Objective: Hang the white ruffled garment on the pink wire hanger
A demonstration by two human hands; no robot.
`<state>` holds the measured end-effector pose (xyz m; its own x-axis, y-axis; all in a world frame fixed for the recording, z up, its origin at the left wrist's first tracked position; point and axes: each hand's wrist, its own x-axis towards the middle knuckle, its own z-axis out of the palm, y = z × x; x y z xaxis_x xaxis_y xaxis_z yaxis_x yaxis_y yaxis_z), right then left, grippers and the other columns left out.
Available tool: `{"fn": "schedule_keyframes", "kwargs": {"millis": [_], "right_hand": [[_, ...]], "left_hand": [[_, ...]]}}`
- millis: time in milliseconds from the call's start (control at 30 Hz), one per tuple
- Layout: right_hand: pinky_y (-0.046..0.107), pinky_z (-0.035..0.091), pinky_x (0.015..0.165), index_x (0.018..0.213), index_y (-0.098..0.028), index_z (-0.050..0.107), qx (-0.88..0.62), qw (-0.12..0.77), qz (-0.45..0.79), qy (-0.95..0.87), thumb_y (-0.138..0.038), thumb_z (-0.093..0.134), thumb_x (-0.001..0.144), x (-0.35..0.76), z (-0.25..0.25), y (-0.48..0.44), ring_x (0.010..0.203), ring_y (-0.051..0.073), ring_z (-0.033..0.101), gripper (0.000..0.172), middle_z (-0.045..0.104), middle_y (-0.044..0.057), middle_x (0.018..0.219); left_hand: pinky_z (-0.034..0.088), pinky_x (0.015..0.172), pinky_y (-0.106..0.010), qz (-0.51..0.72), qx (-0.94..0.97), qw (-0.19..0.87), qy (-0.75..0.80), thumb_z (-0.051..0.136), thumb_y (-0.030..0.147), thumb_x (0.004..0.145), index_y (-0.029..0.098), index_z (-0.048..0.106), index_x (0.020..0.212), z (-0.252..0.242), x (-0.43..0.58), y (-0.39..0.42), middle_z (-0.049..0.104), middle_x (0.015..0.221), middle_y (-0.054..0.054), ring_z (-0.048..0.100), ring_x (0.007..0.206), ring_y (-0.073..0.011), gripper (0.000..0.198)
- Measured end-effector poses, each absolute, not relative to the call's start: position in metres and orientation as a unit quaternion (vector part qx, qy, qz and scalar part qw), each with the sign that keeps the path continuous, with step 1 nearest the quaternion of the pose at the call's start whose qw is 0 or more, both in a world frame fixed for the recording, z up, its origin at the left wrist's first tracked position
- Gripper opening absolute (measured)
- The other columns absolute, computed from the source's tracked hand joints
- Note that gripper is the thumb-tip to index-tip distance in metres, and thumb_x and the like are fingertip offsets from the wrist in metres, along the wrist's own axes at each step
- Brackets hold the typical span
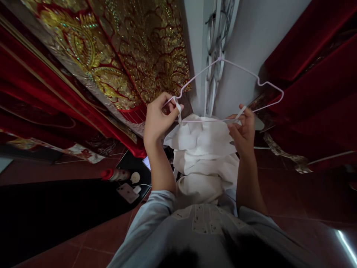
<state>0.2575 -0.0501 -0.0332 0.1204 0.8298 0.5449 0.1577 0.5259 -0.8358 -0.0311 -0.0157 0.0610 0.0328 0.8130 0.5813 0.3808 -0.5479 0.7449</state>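
Note:
A pale pink wire hanger point(200, 70) hangs by its hook from a white rack point(212, 70) ahead of me. White ruffled fabric point(205, 156), a garment, hangs below its bottom bar. My left hand point(161, 115) is closed at the hanger's left end, pinching a thin white strap point(179, 108) that passes over the wire. On the other side, my right hand point(243, 128) is closed with its fingers on a second white strap point(241, 112) near the bar's right part. The straps join the top of the white garment as far as I can see.
Red and gold embroidered garments point(122, 48) hang close on the left. More dark red cloth point(315, 82) hangs at the right. Low on the left, a black surface point(69, 219) bears a red-capped bottle point(115, 174), a phone point(128, 191) and a white charger cable. The floor is reddish tile.

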Motion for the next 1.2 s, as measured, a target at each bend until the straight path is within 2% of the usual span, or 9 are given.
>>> {"fn": "schedule_keyframes", "kwargs": {"millis": [133, 300, 500, 633, 800, 933, 1033, 1133, 1200], "right_hand": [[0.026, 0.039, 0.047, 0.152, -0.045, 0.047, -0.408, 0.633, 0.282, -0.594, -0.049, 0.073, 0.095, 0.259, -0.031, -0.050, 0.054, 0.009, 0.042, 0.063, 0.070, 0.002, 0.115], [0.026, 0.042, 0.049, 0.152, -0.041, 0.046, -0.423, 0.626, 0.297, -0.583, -0.049, 0.072, 0.094, 0.249, -0.030, -0.052, 0.056, 0.009, 0.043, 0.064, 0.070, 0.003, 0.118], [0.028, 0.041, 0.052, 0.145, -0.037, 0.054, -0.431, 0.625, 0.270, -0.592, -0.047, 0.071, 0.094, 0.234, -0.025, -0.063, 0.058, 0.009, 0.045, 0.056, 0.070, 0.007, 0.128], [0.027, 0.036, 0.050, 0.131, -0.035, 0.065, -0.424, 0.710, 0.177, -0.533, -0.040, 0.074, 0.090, 0.264, -0.019, -0.064, 0.058, 0.008, 0.045, 0.042, 0.067, 0.007, 0.138], [0.033, 0.038, 0.052, 0.112, -0.034, 0.076, -0.430, 0.771, 0.083, -0.462, -0.038, 0.079, 0.083, 0.330, -0.007, -0.040, 0.062, 0.014, 0.047, 0.030, 0.068, 0.007, 0.140], [0.038, 0.045, 0.061, 0.097, -0.036, 0.076, -0.421, 0.714, 0.132, -0.544, -0.042, 0.079, 0.083, 0.349, 0.016, -0.019, 0.078, 0.023, 0.061, 0.016, 0.074, 0.007, 0.114], [0.044, 0.050, 0.081, 0.090, -0.029, 0.079, -0.433, 0.634, 0.108, -0.632, -0.034, 0.080, 0.085, 0.337, 0.042, -0.013, 0.085, 0.023, 0.063, 0.008, 0.074, 0.007, 0.092], [0.050, 0.053, 0.095, 0.088, -0.030, 0.077, -0.440, 0.566, 0.069, -0.694, -0.035, 0.077, 0.092, 0.319, 0.063, -0.014, 0.106, 0.028, 0.066, 0.005, 0.076, 0.008, 0.106], [0.055, 0.056, 0.096, 0.085, -0.032, 0.075, -0.445, 0.575, 0.034, -0.685, -0.038, 0.076, 0.094, 0.309, 0.067, -0.020, 0.117, 0.032, 0.064, 0.011, 0.073, 0.008, 0.119]], "left_hand": [[0.058, 0.086, -0.032, 0.635, 0.597, 0.293, 0.393, 0.090, 0.022, 0.082, 0.019, 0.075, 0.094, 0.063, -0.024, -0.015, 0.070, 0.087, -0.003, 0.072, 0.093, -0.0210, 0.019], [0.057, 0.079, -0.029, 0.789, 0.398, 0.312, 0.348, 0.097, 0.043, 0.075, 0.028, 0.075, 0.112, 0.014, -0.010, -0.005, 0.076, 0.104, -0.002, 0.071, 0.089, -0.0162, 0.046], [0.055, 0.075, -0.028, 0.745, 0.397, 0.393, 0.365, 0.073, 0.067, 0.092, 0.020, 0.072, 0.091, -0.014, 0.026, -0.021, 0.071, 0.072, -0.002, 0.072, 0.074, -0.0161, 0.047], [0.056, 0.078, -0.030, 0.755, 0.403, 0.379, 0.351, 0.062, 0.064, 0.102, 0.019, 0.070, 0.081, -0.001, 0.031, -0.030, 0.059, 0.061, 0.001, 0.069, 0.069, -0.0161, 0.050], [0.054, 0.074, -0.028, 0.768, 0.399, 0.369, 0.340, 0.065, 0.063, 0.100, 0.020, 0.068, 0.076, 0.006, 0.024, -0.029, 0.054, 0.059, 0.002, 0.063, 0.064, -0.0141, 0.049], [0.054, 0.074, -0.028, 0.764, 0.404, 0.365, 0.346, 0.065, 0.065, 0.100, 0.020, 0.067, 0.075, 0.004, 0.023, -0.025, 0.053, 0.058, 0.003, 0.061, 0.062, -0.0139, 0.051], [0.053, 0.074, -0.027, 0.764, 0.395, 0.368, 0.354, 0.062, 0.063, 0.102, 0.020, 0.066, 0.074, 0.002, 0.024, -0.023, 0.053, 0.059, 0.003, 0.060, 0.061, -0.0134, 0.052], [0.052, 0.076, -0.028, 0.757, 0.393, 0.371, 0.367, 0.064, 0.067, 0.099, 0.020, 0.067, 0.074, -0.002, 0.025, -0.022, 0.053, 0.059, 0.003, 0.059, 0.063, -0.0140, 0.053], [0.051, 0.075, -0.029, 0.754, 0.400, 0.366, 0.372, 0.067, 0.071, 0.095, 0.020, 0.069, 0.074, -0.005, 0.025, -0.021, 0.055, 0.060, 0.002, 0.058, 0.064, -0.0145, 0.055]]}}
